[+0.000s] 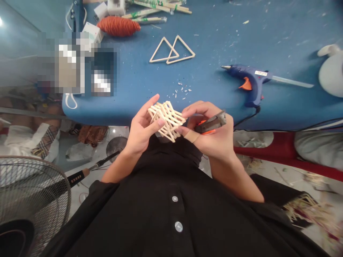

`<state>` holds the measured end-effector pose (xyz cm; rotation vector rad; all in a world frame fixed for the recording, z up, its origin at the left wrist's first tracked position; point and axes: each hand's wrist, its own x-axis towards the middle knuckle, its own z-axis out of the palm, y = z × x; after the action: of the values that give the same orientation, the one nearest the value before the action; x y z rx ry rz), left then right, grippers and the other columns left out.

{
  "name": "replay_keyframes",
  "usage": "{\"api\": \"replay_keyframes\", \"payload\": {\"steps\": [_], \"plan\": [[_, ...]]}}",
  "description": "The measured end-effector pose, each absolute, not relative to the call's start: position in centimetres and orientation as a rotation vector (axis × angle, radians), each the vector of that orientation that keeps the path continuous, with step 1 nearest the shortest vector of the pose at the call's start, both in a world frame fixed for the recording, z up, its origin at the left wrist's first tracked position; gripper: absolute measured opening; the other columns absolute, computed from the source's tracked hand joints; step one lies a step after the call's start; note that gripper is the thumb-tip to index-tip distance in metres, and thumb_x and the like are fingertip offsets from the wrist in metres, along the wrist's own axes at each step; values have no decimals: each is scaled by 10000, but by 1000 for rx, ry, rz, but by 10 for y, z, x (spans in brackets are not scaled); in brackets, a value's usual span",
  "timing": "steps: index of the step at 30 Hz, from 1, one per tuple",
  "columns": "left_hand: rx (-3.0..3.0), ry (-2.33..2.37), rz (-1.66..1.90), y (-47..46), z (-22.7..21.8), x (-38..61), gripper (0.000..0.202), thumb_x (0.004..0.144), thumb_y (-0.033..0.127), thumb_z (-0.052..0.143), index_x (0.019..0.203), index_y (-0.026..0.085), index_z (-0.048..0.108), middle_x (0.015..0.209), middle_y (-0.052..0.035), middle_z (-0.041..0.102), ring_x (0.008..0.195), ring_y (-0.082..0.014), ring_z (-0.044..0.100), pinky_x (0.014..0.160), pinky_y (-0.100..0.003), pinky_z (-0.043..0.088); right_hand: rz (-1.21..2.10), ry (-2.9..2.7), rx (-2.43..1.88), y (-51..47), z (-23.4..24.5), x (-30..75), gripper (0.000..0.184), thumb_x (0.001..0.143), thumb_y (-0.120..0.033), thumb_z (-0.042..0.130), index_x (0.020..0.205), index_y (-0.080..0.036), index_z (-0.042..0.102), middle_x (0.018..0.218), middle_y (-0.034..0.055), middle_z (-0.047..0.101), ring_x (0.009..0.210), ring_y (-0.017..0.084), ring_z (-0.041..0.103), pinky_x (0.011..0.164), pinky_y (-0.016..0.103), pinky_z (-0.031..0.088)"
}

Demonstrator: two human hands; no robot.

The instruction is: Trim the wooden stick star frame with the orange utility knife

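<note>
A small lattice model of pale wooden sticks [166, 119] is held over my lap, just before the edge of the blue table [214, 39]. My left hand [142, 130] grips its left side with thumb and fingers. My right hand [210, 134] pinches its right side with thumb and a bandaged finger, while the same hand holds pliers with orange grips [211, 124] in the palm.
On the table lie two stick triangles [173, 50], a blue glue gun [250, 81] with its cord, an orange yarn ball [118, 26], bundled sticks [155, 10] and small boxes. A fan [32, 200] stands at the lower left. A white object [332, 71] sits far right.
</note>
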<state>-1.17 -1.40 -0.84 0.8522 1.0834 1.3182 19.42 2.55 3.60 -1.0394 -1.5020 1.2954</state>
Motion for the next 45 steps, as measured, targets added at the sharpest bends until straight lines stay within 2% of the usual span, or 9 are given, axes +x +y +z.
{"api": "replay_keyframes", "payload": {"steps": [3, 8, 11, 14, 19, 24, 30, 35, 45], "plan": [[937, 1072, 1304, -15, -13, -9, 1007, 801, 730, 974, 1650, 346, 593, 1526, -140, 753, 1374, -330, 764, 1121, -445, 661, 1163, -1575, -980, 20, 32, 189, 306, 786, -399, 1036, 896, -265, 784, 931, 21, 794, 582, 119, 571, 541, 323, 530], [1046, 1109, 1304, -21, -9, -2, 1417, 533, 792, 1091, 1739, 431, 442, 1658, -150, 610, 1484, -404, 692, 1043, -469, 695, 1113, -1589, -999, 12, 38, 184, 229, 817, -305, 1004, 938, -275, 811, 873, 2, 802, 557, 118, 557, 544, 317, 498], [998, 1083, 1276, -24, -6, -1, 1227, 642, 703, 1086, 1690, 405, 522, 1622, -140, 655, 1431, -391, 729, 1048, -474, 693, 1207, -1610, -948, 13, 45, 188, 166, 865, -309, 961, 962, -275, 830, 896, 12, 816, 566, 122, 564, 555, 320, 498], [828, 967, 1202, -25, -3, -2, 1076, 714, 645, 1047, 1642, 379, 574, 1502, -122, 755, 1301, -354, 798, 1025, -445, 712, 1310, -1654, -925, 17, 46, 194, 182, 925, -453, 898, 996, -293, 846, 1001, 59, 830, 626, 156, 589, 560, 345, 501], [556, 744, 1055, -22, 2, -5, 1088, 650, 741, 989, 1560, 301, 585, 1394, -171, 802, 1212, -417, 835, 771, -427, 756, 1253, -1630, -978, 22, 38, 204, 355, 1021, -624, 721, 1140, -293, 767, 949, 25, 729, 698, 176, 576, 643, 363, 478], [494, 665, 982, -23, 1, -7, 1071, 660, 923, 878, 1445, 235, 638, 1365, -235, 810, 1249, -475, 824, 657, -394, 734, 922, -2009, -1068, 32, 48, 210, 367, 1100, -537, 538, 866, -267, 621, 747, 17, 611, 659, 189, 523, 657, 384, 385], [486, 631, 933, -26, -2, -8, 1163, 624, 1018, 810, 1422, 181, 693, 1297, -245, 834, 1270, -523, 808, 568, -369, 703, 751, -2384, -1128, 42, 65, 211, 429, 1071, -559, 440, 803, -262, 595, 686, 21, 622, 604, 187, 530, 612, 363, 367], [477, 588, 928, -27, -4, -8, 1015, 664, 985, 824, 1323, 217, 735, 1137, -186, 860, 1205, -496, 840, 648, -436, 750, 631, -2487, -1095, 43, 67, 205, 476, 1075, -585, 400, 755, -257, 528, 661, 18, 568, 614, 174, 476, 596, 344, 314], [554, 607, 910, -20, 2, 0, 1007, 724, 930, 826, 1446, 236, 719, 1479, -215, 780, 1430, -537, 723, 991, -661, 737, 469, -2547, -1071, 46, 64, 211, 490, 1075, -562, 398, 752, -236, 567, 680, 27, 569, 606, 160, 445, 572, 341, 237]]}}
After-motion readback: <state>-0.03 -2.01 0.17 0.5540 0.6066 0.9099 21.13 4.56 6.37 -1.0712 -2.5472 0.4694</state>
